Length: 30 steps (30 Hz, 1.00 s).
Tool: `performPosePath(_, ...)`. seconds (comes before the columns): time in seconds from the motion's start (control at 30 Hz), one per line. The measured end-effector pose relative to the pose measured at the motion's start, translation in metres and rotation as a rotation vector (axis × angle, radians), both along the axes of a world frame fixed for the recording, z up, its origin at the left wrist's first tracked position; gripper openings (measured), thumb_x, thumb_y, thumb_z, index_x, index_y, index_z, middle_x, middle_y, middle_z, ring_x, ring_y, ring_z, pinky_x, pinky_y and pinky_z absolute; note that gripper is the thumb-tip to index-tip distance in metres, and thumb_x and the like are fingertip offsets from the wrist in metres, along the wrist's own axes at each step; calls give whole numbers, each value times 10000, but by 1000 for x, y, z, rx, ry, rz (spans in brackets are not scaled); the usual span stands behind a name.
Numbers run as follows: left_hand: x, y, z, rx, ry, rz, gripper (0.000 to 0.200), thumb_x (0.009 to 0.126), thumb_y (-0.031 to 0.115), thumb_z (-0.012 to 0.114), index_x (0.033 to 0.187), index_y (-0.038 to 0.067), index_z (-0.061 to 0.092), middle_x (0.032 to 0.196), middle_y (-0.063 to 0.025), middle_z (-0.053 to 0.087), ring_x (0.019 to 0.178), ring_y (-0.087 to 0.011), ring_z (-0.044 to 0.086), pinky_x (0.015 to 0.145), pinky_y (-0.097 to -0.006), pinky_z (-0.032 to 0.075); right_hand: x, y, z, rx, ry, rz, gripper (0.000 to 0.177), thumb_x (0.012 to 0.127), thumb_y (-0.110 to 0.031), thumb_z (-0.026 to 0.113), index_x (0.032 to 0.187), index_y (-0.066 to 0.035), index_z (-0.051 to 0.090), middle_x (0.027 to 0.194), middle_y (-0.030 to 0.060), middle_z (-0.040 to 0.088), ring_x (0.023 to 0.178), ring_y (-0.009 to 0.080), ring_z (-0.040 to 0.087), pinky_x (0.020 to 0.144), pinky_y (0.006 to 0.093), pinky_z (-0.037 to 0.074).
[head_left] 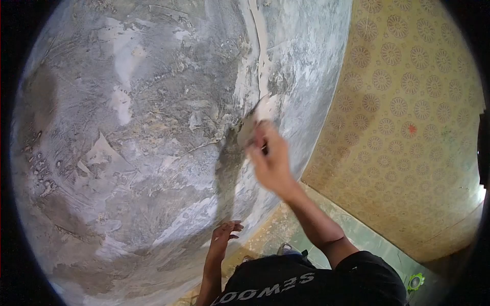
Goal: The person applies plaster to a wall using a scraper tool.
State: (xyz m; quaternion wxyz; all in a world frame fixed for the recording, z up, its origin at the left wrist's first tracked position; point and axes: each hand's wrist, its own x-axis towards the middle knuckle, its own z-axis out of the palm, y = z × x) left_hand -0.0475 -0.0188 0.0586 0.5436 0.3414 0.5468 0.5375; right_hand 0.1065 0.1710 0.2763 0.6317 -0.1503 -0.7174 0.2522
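My right hand (270,158) is wrapped round a putty knife (247,131), its broad blade laid against the grey wall (168,102). The blade's upper edge meets the lower end of a pale strip of filler (261,61) running down from the top of the view. Motion blurs this hand a little, and its fingers hide most of the handle. Lower down, my left hand (224,237) hangs close to the wall with fingers loosely bent and apart, holding nothing.
Pale filler patches (122,104) and rough spots mark the wall. A yellow patterned surface (398,107) adjoins it on the right. Below lies a greenish floor (352,224), with a small green gear-shaped object (416,281) at the lower right. My feet show near the wall's base.
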Motion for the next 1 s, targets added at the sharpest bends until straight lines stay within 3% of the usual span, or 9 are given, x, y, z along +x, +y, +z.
performPosePath(0.2, -4, -2, -5, 38, -25, -3, 399, 1038, 367, 527, 1181, 24, 672, 1087, -94, 709, 1004, -175, 640, 842, -342, 502, 21, -61, 8, 17, -144, 280, 145, 848, 14, 567, 833, -45, 435, 737, 65, 411, 659, 163, 444, 576, 322, 368)
performPosePath(0.27, -5, 3, -5, 33, -11, -17, 402, 1038, 373, 529, 1182, 26, 672, 1093, -94, 708, 1004, -174, 639, 842, -343, 503, 51, -46, 9, 173, -91, 125, 158, 819, -8, 589, 880, -45, 449, 796, 82, 454, 693, 205, 454, 620, 317, 372)
performPosePath(0.33, -3, 6, -3, 24, -3, -31, 405, 1037, 379, 531, 1183, 28, 672, 1098, -94, 708, 1004, -173, 639, 842, -344, 505, 64, -22, 14, -178, 149, 2, 169, 825, -13, 572, 839, -59, 411, 779, 30, 419, 687, 145, 385, 607, 290, 337)
performPosePath(0.43, 1, 10, 5, -7, 31, -31, 407, 1036, 378, 533, 1183, 24, 671, 1100, -92, 709, 1007, -176, 639, 835, -345, 509, 60, 16, 42, -181, 105, -264, 143, 844, 6, 519, 809, -61, 398, 763, 5, 354, 712, 86, 346, 607, 267, 332)
performPosePath(0.5, 1, 12, 10, 40, 60, -52, 409, 1036, 374, 534, 1189, 18, 667, 1100, -89, 709, 1008, -179, 639, 836, -339, 508, 39, 35, 38, -272, 176, -39, 154, 853, 0, 547, 825, -36, 399, 758, 25, 405, 706, 97, 395, 615, 283, 364)
performPosePath(0.63, -4, 7, 21, 10, 31, 8, 411, 1037, 368, 535, 1198, 12, 664, 1095, -84, 708, 1010, -179, 637, 846, -335, 504, -14, -11, 37, 137, 88, -102, 153, 836, -17, 606, 952, 3, 508, 765, 143, 464, 656, 283, 481, 630, 336, 412)
performPosePath(0.73, -5, 4, 20, 47, 52, -44, 411, 1038, 365, 536, 1208, 11, 659, 1101, -83, 705, 1019, -181, 635, 862, -337, 500, 6, -49, 34, 54, -61, 46, 171, 827, -31, 619, 963, -1, 520, 769, 157, 444, 642, 330, 457, 616, 344, 406)
performPosePath(0.83, 0, 3, 31, 44, 57, -129, 403, 1037, 359, 540, 1214, 16, 656, 1108, -84, 701, 1035, -190, 634, 875, -345, 500, 40, -62, 36, -30, -243, 244, 147, 834, -38, 613, 887, -17, 477, 761, 133, 454, 634, 285, 455, 606, 344, 397)
performPosePath(1.0, 0, 8, 38, 11, 104, -188, 402, 1035, 360, 547, 1222, 21, 655, 1119, -82, 702, 1055, -198, 633, 889, -344, 495, 68, 19, 57, -188, 121, -151, 74, 836, -31, 539, 838, -38, 465, 773, 16, 450, 697, 136, 435, 632, 326, 413)
